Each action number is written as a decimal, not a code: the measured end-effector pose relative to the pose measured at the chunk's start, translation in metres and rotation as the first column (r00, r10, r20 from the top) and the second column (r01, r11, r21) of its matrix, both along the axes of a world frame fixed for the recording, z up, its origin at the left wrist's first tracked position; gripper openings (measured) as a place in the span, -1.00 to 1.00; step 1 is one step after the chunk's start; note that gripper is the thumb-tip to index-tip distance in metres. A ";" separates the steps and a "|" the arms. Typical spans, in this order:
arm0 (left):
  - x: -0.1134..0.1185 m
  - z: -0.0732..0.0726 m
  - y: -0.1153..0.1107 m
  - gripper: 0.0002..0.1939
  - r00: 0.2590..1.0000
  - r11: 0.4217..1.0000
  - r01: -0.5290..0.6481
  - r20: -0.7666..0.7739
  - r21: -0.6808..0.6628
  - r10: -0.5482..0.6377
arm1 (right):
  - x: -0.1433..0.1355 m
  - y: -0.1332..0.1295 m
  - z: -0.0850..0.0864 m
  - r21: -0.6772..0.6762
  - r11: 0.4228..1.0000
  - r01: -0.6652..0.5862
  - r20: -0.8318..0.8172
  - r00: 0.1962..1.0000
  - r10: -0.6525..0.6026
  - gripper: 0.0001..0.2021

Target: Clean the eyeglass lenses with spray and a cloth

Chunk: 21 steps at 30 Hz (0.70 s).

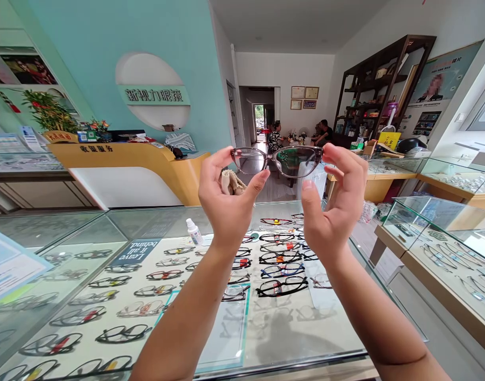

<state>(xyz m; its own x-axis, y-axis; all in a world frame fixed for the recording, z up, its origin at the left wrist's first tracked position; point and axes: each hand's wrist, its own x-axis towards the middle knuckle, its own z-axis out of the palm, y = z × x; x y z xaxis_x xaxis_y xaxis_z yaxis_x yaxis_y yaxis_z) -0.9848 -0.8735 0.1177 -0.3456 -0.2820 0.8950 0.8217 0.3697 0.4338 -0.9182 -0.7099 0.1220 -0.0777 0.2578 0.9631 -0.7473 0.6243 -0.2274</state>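
Note:
A pair of eyeglasses (269,157) with a dark translucent frame is held up level above the glass display case (274,328). My left hand (228,198) grips its left end, the thumb near the bridge, and a crumpled beige cloth (232,183) is tucked in the same palm. At the other end, the fingers of my right hand (335,201) hold the corner of the frame, with the thumb apart below the lens. The temples are hidden behind the frame and fingers. A small white bottle (194,232) stands on the case top beyond my left forearm.
Rows of spectacle frames (282,256) lie inside the case below my arms. Another glass case (444,248) stands to the right. A yellow and white counter (135,174) is at the back left. People (276,138) sit at a table far behind.

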 end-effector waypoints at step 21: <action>-0.013 -0.015 -0.008 -0.08 0.966 0.998 -0.066 -0.250 0.017 0.068 | -0.028 0.023 -0.001 -0.347 0.835 -0.426 0.077 0.875 0.478 -0.81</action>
